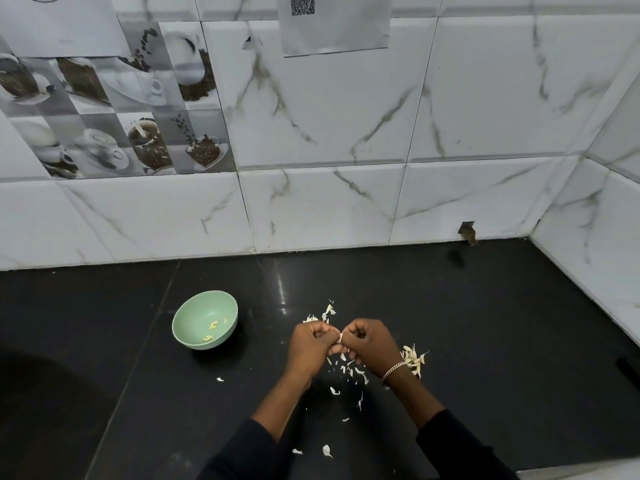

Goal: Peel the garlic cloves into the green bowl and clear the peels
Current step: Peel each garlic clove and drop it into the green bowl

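Pinching 1 garlic clove [340, 338] between curled fingers [350, 332], left hand [311, 344] and right hand [372, 344] meet over peels [350, 371] — green bowl [194, 315] apart, leftward.

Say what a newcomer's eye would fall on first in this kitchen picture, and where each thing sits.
At lower centre the left hand and right hand pinch a small pale garlic clove between them. White papery peels lie scattered on the glossy black countertop beneath and around them. To their left stands a round pale-green bowl holding a few yellowish pieces.
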The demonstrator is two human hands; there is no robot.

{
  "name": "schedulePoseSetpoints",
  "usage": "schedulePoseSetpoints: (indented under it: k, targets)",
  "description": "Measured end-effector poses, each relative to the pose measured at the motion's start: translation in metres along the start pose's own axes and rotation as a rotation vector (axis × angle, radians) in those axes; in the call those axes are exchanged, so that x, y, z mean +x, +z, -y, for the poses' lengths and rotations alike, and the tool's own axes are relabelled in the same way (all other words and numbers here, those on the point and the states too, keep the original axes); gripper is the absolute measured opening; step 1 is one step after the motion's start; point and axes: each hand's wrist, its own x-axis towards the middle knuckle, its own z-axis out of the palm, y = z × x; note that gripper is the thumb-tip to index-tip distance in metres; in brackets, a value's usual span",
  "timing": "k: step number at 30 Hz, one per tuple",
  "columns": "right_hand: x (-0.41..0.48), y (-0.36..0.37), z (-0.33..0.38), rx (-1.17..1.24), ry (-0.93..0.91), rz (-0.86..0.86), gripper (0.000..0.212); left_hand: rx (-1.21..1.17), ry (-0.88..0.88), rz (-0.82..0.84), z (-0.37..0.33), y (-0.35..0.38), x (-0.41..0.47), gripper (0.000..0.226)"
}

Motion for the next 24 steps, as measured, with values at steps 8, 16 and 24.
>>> schedulePoseSetpoints:
  k: [8, 16, 24]
  targets:
    - [-0.004, 0.001, -0.001, 0.071, 0.050, -0.038, 0.013, -0.112, -0.040, -0.053, -0.002, 0.002, -0.005, 0.008]
    - [0.007, -0.007, -0.022, -0.051, 0.152, -0.051, 0.022, -0.229, -0.088, -0.078, -0.003, -0.006, -0.003, 0.006]
    - [0.016, -0.003, -0.033, -0.120, 0.163, -0.097, 0.009, -0.032, -0.003, -0.078, -0.002, -0.001, -0.004, 0.007]
